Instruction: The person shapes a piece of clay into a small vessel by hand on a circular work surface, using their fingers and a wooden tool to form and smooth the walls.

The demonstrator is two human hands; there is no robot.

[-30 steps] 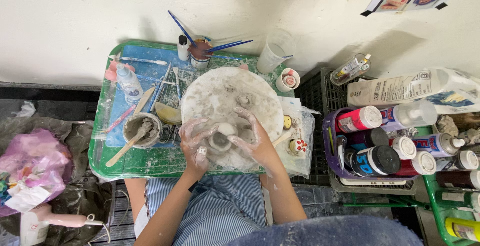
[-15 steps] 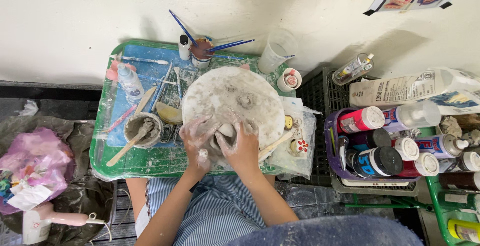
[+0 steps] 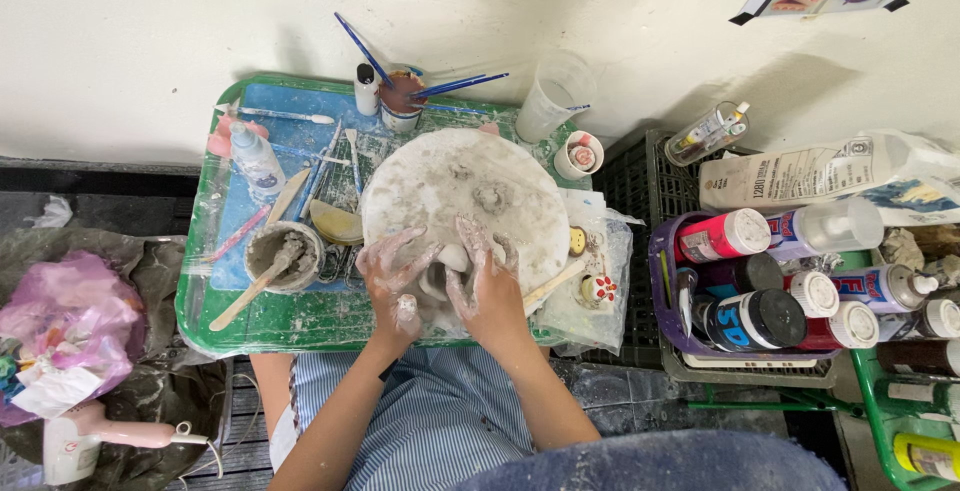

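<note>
My left hand [image 3: 395, 276] and my right hand [image 3: 488, 281] are smeared with grey clay. Both cup a small grey clay piece [image 3: 447, 269] at the near edge of a round white clay-covered board [image 3: 455, 186]. The fingers of both hands press on the piece from either side, and its lower part is hidden between my palms. A few loose clay lumps [image 3: 490, 196] lie farther back on the board. The board rests on a green tray [image 3: 300, 316].
A small bowl of clay slip with a wooden stick [image 3: 280, 251] stands left of the board among sculpting tools. A brush cup [image 3: 402, 99] and clear plastic cup [image 3: 552, 101] stand behind. A basket of paint bottles [image 3: 760, 271] sits right; a pink plastic bag [image 3: 60, 321] left.
My right hand has drawn in from the board's right side onto the clay piece, and both hands now close around it together.
</note>
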